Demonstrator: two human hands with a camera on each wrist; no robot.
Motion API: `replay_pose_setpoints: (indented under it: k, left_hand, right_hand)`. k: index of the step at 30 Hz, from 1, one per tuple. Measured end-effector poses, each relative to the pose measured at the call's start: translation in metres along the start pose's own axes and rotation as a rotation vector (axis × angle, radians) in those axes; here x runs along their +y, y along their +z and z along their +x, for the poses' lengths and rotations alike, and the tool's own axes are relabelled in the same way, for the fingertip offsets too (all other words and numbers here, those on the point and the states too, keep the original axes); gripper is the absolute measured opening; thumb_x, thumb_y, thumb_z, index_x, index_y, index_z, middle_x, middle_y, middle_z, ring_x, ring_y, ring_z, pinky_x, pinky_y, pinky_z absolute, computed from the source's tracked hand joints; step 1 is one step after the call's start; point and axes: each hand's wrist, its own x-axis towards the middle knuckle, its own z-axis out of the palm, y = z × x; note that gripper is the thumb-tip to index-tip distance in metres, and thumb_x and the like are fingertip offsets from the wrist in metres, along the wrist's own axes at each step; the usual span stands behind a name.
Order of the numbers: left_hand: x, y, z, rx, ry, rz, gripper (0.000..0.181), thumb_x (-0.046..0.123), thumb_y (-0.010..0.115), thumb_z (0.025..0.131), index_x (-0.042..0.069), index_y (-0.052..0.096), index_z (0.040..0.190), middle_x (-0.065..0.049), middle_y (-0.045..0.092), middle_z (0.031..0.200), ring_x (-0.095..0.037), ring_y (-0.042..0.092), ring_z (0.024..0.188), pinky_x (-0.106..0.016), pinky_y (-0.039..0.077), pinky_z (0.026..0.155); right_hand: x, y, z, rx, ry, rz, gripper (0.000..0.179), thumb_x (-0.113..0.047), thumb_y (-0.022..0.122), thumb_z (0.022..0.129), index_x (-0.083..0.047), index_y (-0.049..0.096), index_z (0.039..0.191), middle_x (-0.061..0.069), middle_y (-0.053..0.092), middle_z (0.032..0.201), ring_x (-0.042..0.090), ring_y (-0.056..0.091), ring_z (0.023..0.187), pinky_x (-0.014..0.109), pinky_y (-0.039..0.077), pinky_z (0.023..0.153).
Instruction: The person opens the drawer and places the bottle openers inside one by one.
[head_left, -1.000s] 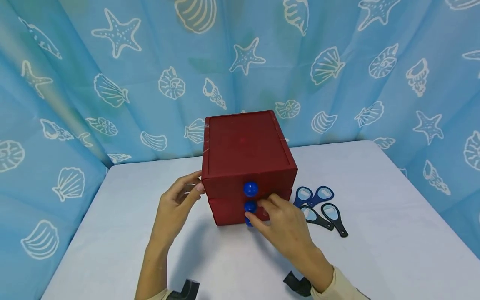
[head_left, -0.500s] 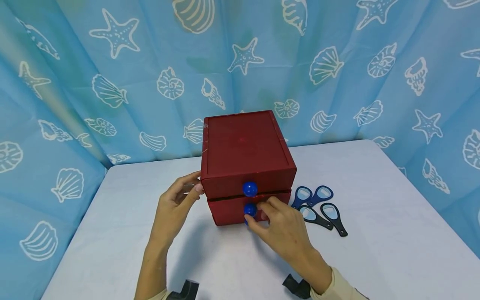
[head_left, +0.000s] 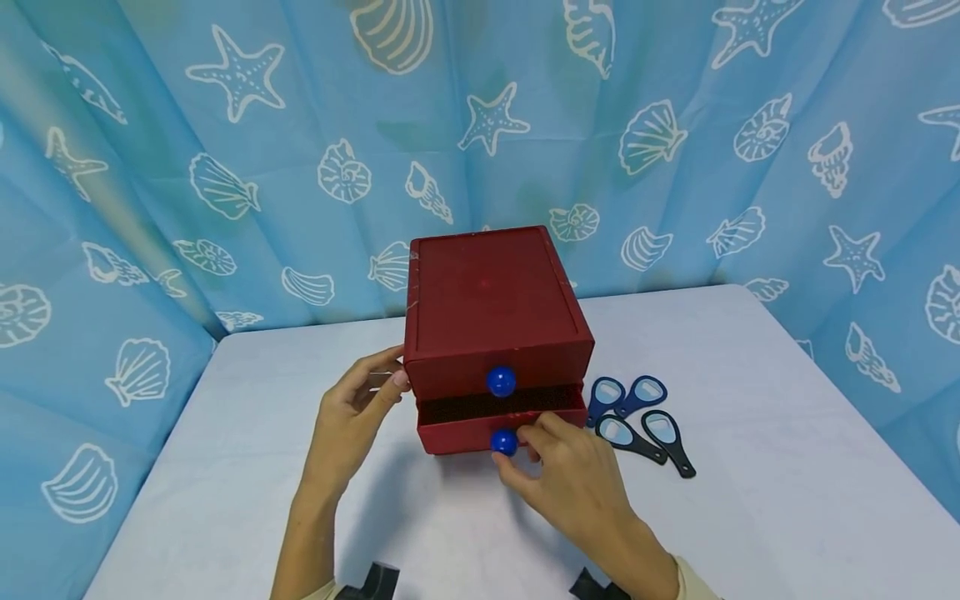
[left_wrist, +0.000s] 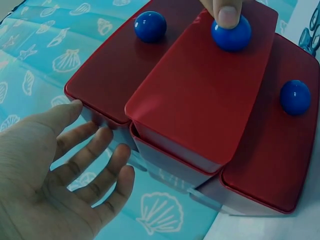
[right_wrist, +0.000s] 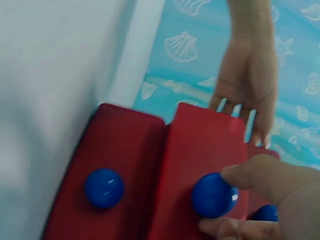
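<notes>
A dark red chest of drawers with round blue knobs stands on the table. Its middle drawer is pulled partly out, showing a dark inside in the head view. Between thumb and fingers, my right hand pinches the middle drawer's blue knob. My left hand is at the chest's left side, fingertips against the edge by the top drawer, fingers spread and loosely bent. The bottom drawer is closed, with its own blue knob.
Several small magnifying glasses with blue handles and black handles lie right of the chest. The white table ends at the back against a blue curtain printed with shells and starfish.
The middle drawer has slid out toward me, opening a dark gap below the top drawer. My right hand has moved with its knob, nearer to me. My left hand stays put.
</notes>
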Motion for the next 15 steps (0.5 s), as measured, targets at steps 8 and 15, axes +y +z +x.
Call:
replay_pose_setpoints:
  k: [8,15]
  left_hand:
    - [0.0,0.0,0.0,-0.004,0.001,0.001,0.04,0.027,0.066,0.098,0.023,0.061,0.137,0.0,0.063,0.122,-0.016,0.064,0.107,-0.027,0.054,0.091]
    - [-0.001,0.0,-0.001,0.003,-0.005,0.005,0.04,0.028,0.066,0.098,0.023,0.061,0.138,0.0,0.063,0.122,-0.017,0.064,0.107,-0.027,0.054,0.091]
  right_hand:
    - [-0.012,-0.015,-0.004,-0.06,-0.011,-0.075,0.024,-0.034,0.086,0.074,-0.013,0.074,0.075,-0.01,0.047,0.064,0.002,0.041,0.053,0.015,0.035,0.045]
    - [-0.018,-0.021,-0.005,-0.115,-0.006,-0.097,0.026,-0.035,0.087,0.074,-0.012,0.075,0.078,-0.009,0.05,0.065,0.002,0.044,0.053,0.014,0.037,0.047]
